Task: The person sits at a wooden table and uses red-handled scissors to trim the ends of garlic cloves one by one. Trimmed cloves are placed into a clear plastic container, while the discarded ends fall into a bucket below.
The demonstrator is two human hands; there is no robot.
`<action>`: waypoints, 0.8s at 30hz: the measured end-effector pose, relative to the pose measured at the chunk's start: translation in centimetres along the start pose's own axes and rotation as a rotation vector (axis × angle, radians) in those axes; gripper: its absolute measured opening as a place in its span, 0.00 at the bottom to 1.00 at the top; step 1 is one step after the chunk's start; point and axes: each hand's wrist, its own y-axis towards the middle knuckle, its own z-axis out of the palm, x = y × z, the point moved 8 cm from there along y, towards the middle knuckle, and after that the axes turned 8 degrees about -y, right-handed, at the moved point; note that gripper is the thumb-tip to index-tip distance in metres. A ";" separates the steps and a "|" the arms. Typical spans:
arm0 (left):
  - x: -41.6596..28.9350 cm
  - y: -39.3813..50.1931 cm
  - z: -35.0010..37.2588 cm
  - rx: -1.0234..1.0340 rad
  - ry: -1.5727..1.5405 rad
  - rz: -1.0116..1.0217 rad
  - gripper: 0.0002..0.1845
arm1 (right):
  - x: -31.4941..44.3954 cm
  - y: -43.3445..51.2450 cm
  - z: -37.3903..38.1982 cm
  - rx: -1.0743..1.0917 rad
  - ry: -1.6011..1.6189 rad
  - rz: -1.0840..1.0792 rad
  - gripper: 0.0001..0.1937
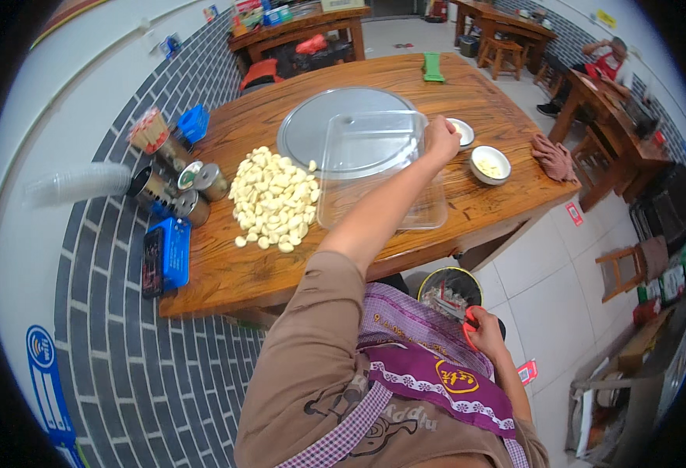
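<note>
My left hand (443,139) reaches across a clear plastic container (383,213) to the near-left side of a small white bowl (467,132); its fingertips are bunched, and whether they pinch anything cannot be told. Beside that bowl is another white bowl (490,165) with pale pieces in it. My right hand (486,336) grips red-handled scissors (470,327), whose blades are over a bin (449,292) holding scraps. A pile of peeled garlic cloves (274,199) lies on the wooden table (232,275). The container partly overlaps a round metal tray (308,128).
Chopsticks in a holder (170,153), metal canisters (211,180) and a blue box (176,254) with a phone (153,263) line the table's wall side. A green stand (433,67) is at the far edge, a brown cloth (554,158) at the right corner. Another person (609,67) sits farther off.
</note>
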 end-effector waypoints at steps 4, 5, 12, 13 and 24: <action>-3.3 -6.2 -6.7 0.152 -0.418 -0.049 0.11 | -0.4 0.1 0.5 0.023 0.019 0.026 0.09; -3.6 -8.1 -9.5 0.134 -0.376 -0.050 0.13 | -0.3 0.3 0.7 0.020 0.021 0.017 0.09; -6.5 -14.6 -29.2 -0.265 0.688 0.405 0.11 | 0.8 1.1 1.4 0.062 0.025 -0.009 0.08; -6.0 -15.1 -30.2 -0.257 0.760 0.408 0.14 | 1.0 1.2 1.6 0.074 0.032 -0.009 0.08; -0.8 -13.1 -29.7 0.058 0.914 0.228 0.09 | 2.8 1.7 1.5 0.053 0.004 -0.047 0.08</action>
